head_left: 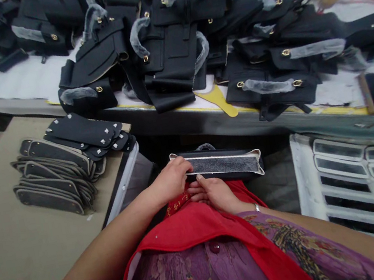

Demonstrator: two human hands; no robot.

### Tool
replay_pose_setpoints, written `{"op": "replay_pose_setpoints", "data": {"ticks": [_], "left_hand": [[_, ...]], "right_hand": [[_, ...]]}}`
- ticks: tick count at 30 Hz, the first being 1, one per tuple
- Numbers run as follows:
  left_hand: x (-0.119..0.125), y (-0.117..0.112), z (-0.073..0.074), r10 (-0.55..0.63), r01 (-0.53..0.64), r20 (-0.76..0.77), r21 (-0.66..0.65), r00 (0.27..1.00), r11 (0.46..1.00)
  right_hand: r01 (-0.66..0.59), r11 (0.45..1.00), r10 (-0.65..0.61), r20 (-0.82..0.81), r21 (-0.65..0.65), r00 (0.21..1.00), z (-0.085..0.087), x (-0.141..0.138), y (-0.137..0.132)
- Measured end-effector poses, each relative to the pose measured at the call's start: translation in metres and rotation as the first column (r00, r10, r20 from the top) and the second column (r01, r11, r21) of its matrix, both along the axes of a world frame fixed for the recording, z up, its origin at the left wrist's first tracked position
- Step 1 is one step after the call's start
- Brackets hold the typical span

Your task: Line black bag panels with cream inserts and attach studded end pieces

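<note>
A long black bag panel [225,163] with a white-edged rim and a grey inner strip lies across my lap, over a red apron [202,226]. My left hand [170,181] grips its left end, fingers curled over the rim. Just below the panel's near edge, my right hand [213,193] pinches the edge from underneath, thumb pressed on top. Both hands are closed on the panel.
A stack of black oval panels with metal studs [67,158] sits on a tan board at left. The workbench [183,121] ahead carries a heap of black bag parts [169,41] with gold fittings. White-rimmed black strips [361,186] lie in rows at right.
</note>
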State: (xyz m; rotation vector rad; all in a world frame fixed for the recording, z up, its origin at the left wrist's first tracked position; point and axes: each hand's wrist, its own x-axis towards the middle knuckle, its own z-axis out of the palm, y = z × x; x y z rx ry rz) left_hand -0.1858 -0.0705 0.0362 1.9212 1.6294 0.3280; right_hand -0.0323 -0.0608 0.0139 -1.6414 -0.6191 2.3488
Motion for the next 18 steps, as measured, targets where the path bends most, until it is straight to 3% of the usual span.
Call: {"op": "replay_pose_setpoints", "data": {"ticks": [5, 8, 11, 13, 15, 16, 17, 18], "left_hand": [[-0.003, -0.005, 0.000, -0.004, 0.005, -0.068, 0.017, 0.998, 1.000], [0.002, -0.009, 0.002, -0.024, 0.025, -0.157, 0.003, 0.987, 1.000], [0.006, -0.016, 0.008, -0.007, 0.025, -0.297, 0.057, 0.955, 0.998], [0.006, -0.025, 0.014, 0.024, 0.017, -0.342, 0.117, 0.939, 0.993], [0.003, -0.036, 0.016, 0.076, -0.028, -0.289, 0.169, 0.954, 0.985], [0.002, -0.042, 0.016, 0.122, -0.073, -0.242, 0.202, 0.963, 0.977], [0.001, -0.048, 0.014, 0.167, -0.118, -0.200, 0.238, 0.965, 0.964], [0.001, -0.053, 0.011, 0.206, -0.154, -0.165, 0.281, 0.965, 0.947]], "right_hand": [[0.026, 0.999, -0.029, -0.105, -0.028, 0.994, -0.001, -0.022, -0.009], [-0.022, 0.997, 0.011, -0.158, -0.069, 0.987, 0.002, -0.025, -0.019], [-0.225, 0.973, 0.208, -0.216, -0.057, 0.954, 0.014, -0.014, -0.021], [-0.406, 0.909, 0.415, -0.256, 0.089, 0.873, 0.028, 0.001, -0.009], [-0.508, 0.771, 0.580, -0.095, 0.384, 0.809, 0.044, 0.017, 0.019], [-0.538, 0.640, 0.590, 0.098, 0.548, 0.801, 0.051, 0.024, 0.039], [-0.579, 0.458, 0.515, 0.329, 0.675, 0.792, 0.057, 0.030, 0.062], [-0.642, 0.241, 0.349, 0.553, 0.728, 0.757, 0.061, 0.035, 0.087]]}}
